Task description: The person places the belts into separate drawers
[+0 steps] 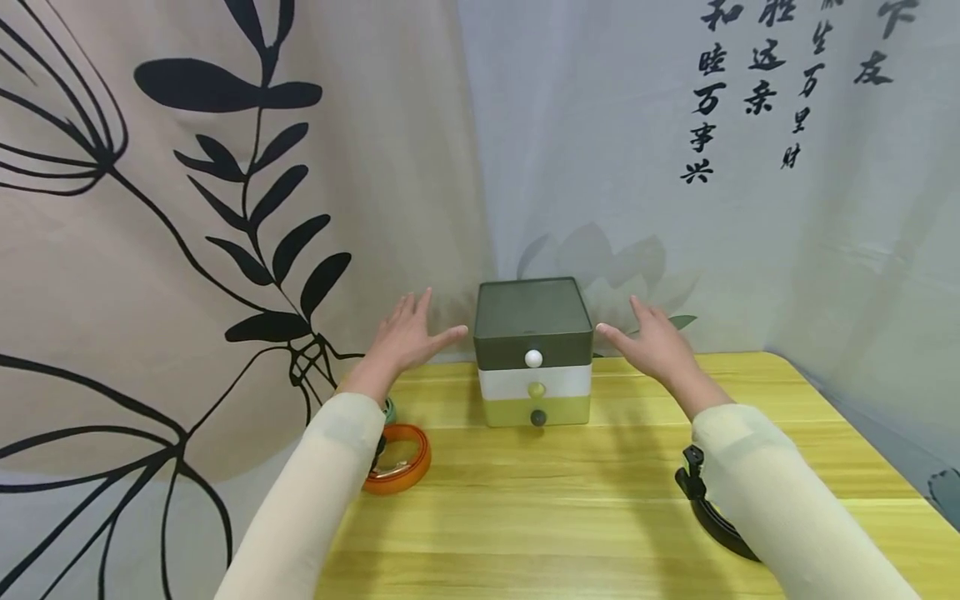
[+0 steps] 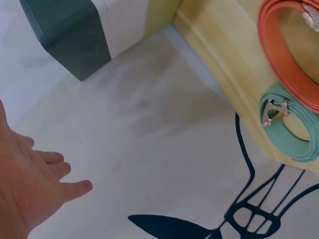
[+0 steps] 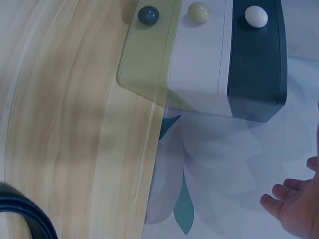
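A small three-drawer box (image 1: 536,350) stands at the back of the wooden table, its tiers dark green, white and yellow-green, each with a round knob. To its left my left hand (image 1: 405,340) is held up with spread, straight fingers, touching nothing. My right hand (image 1: 654,340) is raised on the box's other side, thumb toward it, also holding nothing. Both wrist views show the hands apart from the box. A coiled orange belt (image 1: 405,458) lies by the left sleeve, and a coiled teal belt (image 2: 289,122) is beside it. A black belt (image 1: 716,517) is partly hidden under the right sleeve.
The yellow wooden table (image 1: 517,517) reaches back to a hanging cloth (image 1: 420,167) printed with dark plants and writing. The cloth is close behind the box. The table's right edge slants away toward the back corner.
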Tool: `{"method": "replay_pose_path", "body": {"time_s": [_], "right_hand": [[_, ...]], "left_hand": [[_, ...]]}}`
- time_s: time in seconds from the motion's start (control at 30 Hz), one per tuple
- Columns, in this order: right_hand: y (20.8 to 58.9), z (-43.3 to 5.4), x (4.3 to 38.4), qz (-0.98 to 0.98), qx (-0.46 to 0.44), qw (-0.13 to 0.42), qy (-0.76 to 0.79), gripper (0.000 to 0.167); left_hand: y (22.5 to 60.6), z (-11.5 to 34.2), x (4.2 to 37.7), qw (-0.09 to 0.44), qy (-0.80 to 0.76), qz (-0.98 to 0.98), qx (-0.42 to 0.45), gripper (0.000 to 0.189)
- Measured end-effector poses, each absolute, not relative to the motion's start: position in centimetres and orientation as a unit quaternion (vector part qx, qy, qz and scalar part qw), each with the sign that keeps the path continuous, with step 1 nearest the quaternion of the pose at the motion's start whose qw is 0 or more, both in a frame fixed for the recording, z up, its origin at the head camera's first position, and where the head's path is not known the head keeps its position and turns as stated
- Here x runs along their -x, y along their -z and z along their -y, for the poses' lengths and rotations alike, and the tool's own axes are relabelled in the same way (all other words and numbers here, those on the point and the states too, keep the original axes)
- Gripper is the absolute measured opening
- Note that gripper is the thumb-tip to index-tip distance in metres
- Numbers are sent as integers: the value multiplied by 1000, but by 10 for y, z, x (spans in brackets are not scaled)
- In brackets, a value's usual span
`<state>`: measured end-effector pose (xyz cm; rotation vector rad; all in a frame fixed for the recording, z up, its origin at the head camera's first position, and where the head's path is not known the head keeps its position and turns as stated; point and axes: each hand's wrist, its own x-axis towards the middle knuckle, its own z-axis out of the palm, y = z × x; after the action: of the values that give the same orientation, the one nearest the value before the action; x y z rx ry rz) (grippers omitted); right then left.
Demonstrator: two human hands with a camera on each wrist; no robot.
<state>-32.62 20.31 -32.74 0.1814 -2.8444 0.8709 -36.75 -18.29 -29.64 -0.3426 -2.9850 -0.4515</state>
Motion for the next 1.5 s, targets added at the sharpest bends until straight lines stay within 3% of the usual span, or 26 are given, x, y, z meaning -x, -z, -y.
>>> {"method": "replay_pose_path", "body": {"time_s": [1.17, 1.5], "right_hand": [[330, -152, 324, 858, -21, 140, -493, 81], [333, -131, 322, 808, 21, 117, -577, 73]], "left_hand": [[297, 155, 380, 9, 443, 888, 124, 101], [295, 155, 387, -14, 524, 843, 119, 91]]}}
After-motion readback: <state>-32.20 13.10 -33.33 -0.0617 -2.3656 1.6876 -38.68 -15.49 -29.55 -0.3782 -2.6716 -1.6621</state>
